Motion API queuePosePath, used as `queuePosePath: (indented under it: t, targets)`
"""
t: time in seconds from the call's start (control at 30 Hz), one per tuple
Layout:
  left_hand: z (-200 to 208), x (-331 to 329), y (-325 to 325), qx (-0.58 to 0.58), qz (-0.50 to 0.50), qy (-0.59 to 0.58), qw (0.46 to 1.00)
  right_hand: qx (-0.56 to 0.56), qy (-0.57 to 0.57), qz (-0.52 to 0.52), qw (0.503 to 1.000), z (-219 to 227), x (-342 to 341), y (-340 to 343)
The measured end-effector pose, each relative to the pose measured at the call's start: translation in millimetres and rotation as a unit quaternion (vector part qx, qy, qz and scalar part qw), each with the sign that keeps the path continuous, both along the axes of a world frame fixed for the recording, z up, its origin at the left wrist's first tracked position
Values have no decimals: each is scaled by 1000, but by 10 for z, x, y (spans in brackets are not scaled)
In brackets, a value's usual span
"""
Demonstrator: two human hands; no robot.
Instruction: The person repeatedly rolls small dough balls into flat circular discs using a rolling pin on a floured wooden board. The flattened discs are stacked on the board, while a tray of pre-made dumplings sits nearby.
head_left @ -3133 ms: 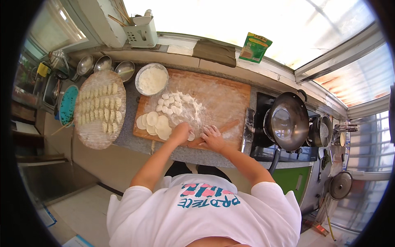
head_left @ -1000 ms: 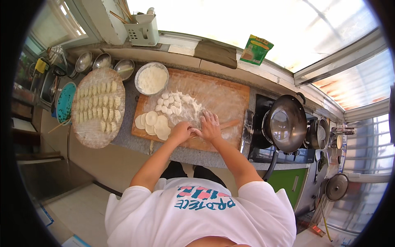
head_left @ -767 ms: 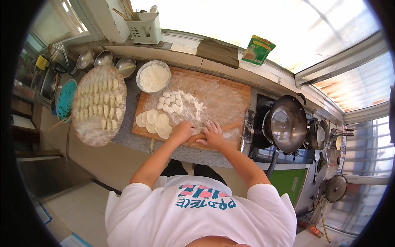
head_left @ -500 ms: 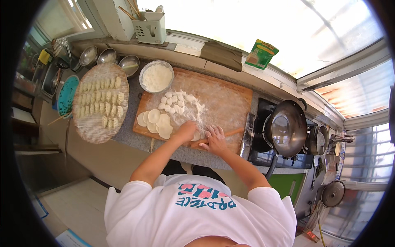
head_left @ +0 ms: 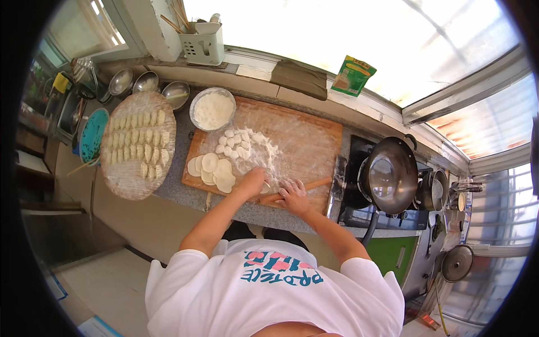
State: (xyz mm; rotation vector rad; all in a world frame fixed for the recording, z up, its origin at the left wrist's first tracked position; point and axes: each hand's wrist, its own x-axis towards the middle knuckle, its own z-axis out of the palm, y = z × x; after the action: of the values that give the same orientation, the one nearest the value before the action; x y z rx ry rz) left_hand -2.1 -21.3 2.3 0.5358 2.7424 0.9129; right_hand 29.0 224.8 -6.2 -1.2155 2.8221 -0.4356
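Note:
A wooden rolling pin [head_left: 319, 183] lies slantwise near the front edge of the floured wooden board [head_left: 314, 129]. My right hand [head_left: 293, 194] rests over its middle, pressing on it. To the left, my left hand [head_left: 254, 180] pinches the edge of a small dough wrapper [head_left: 266, 187], which is mostly hidden by the fingers. Rolled wrappers [head_left: 210, 163] overlap in a pile at the board's left front. Behind them sit several small dough pieces [head_left: 229, 140] beside scattered loose flour [head_left: 264, 150].
A bowl of flour [head_left: 213, 110] stands at the board's back left corner. Further left, a round tray [head_left: 126, 188] bears rows of dumplings [head_left: 137, 137], next to a teal basin [head_left: 94, 133]. On the right, a wok [head_left: 393, 174] sits on the stove, its handle pointing towards me.
The wrapper's visible edge at my left fingers looks narrower and more tilted. My right hand has shifted slightly on the rolling pin, and the pin's near end now shows more.

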Motion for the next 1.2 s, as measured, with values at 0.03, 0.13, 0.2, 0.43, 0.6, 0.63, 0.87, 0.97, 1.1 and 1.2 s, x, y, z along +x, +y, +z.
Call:
queuePosePath:
  t: [0.03, 0.13, 0.2, 0.43, 0.6, 0.63, 0.87, 0.97, 1.1, 1.2]
  targets:
    - [-18, 9, -5, -3, 17, -1, 1000, -8, 3, -21, 1000, 74, 1, -56]
    - [80, 16, -56, 11, 57, -18, 998, -30, 14, -90, 995, 235, -91, -276]
    - [185, 1, -65, 17, 90, -46, 995, -50, 28, -131, 990, 250, -351, -463]
    - [192, -29, -62, 5, 136, -87, 987, -64, 13, -102, 993, 194, -459, -478]
    - [1, 14, -5, 30, 55, -63, 996, -23, 8, -40, 999, 121, 89, -125]
    - [-28, 12, -15, 30, 40, -57, 997, -27, 13, -51, 998, 148, 95, -148]
    - [326, 1, -30, -24, 139, -141, 980, -50, 18, -130, 990, 286, -515, -569]
    - [244, 36, -40, -47, 158, -108, 980, -51, 34, -100, 993, 248, -561, -607]
    - [207, 11, 35, 17, 88, -77, 993, -56, 21, -6, 998, 125, -235, -249]
    - [-110, -38, -2, 38, -11, -21, 999, -17, 18, -15, 1000, 55, 21, -58]
